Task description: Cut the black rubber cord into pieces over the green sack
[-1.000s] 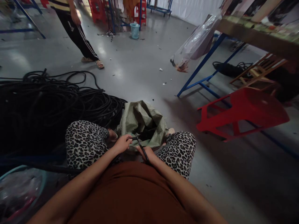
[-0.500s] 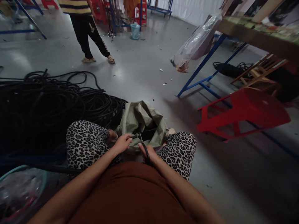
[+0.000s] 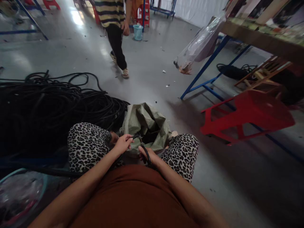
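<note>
The left hand [image 3: 123,144] pinches one black cord [image 3: 135,136], its tip above the near edge of one sack [image 3: 133,119]; the right hand [image 3: 152,156] grips one pair of scissors [image 3: 148,155], blades beside that tip. One co-worker [image 3: 117,46] has moved rightward since the earlier frame, nearing one blue basket [image 3: 137,32].

Scissors [image 3: 147,154], 6 o'clock: metal-looking blades, smooth dark handles
Sack [image 3: 155,118], dial centre: creased plasticky weave, dull sheen
Cord pile [image 3: 80,101], 9 o'clock: smooth, rubbery-looking, faint sheen
Trousers [image 3: 86,142], 8 o'clock: matt printed cloth
Stool [image 3: 251,109], 3 o'clock: smooth plastic
Clear bag [image 3: 201,39], 1 o'clock: wrinkled glossy film
Floor [image 3: 147,69], 12 o'clock: smooth, glossy
</note>
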